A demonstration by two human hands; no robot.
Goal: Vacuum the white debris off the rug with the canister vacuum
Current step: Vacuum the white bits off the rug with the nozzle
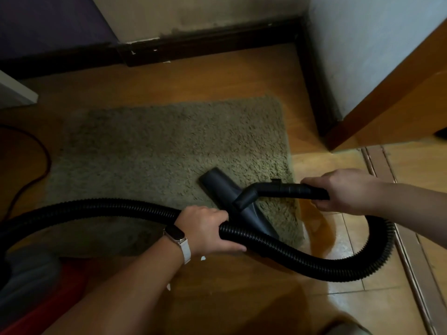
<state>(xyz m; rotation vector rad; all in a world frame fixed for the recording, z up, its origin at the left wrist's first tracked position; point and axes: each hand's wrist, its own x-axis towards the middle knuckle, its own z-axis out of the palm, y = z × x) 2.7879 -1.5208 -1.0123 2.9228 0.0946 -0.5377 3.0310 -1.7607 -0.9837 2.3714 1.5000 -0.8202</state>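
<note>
Two hands on the vacuum, so let me run it from the left. A red cord (pixel 36 151) snakes over the wooden floor (pixel 217 298) just beside the rug's left edge. Below that sits a red and grey shape (pixel 36 286), too blurred to name. The black ribbed hose (pixel 101 206) sweeps in from that side, crossing the near part of the olive shag rug (pixel 150 146), and runs straight through my left hand (pixel 208 228). Its fingers are curled over the top with the thumb along the near side, fully wrapped. A watch (pixel 174 234) on a pale strap sits on that wrist. Just off the rug's near edge, a white scrap (pixel 203 258) lies on bare floor; the pile is too coarse to pick out more. Moving right, the dark floor nozzle (pixel 215 183) lies flat and diagonal on the rug's near right corner, the hose passing over its near end. My right hand (pixel 348 189) clenches the rigid handle tube (pixel 285 189), fingers tight around it, and the hose loops down and back leftward. An orange wooden door (pixel 411 97) stands far right.
</note>
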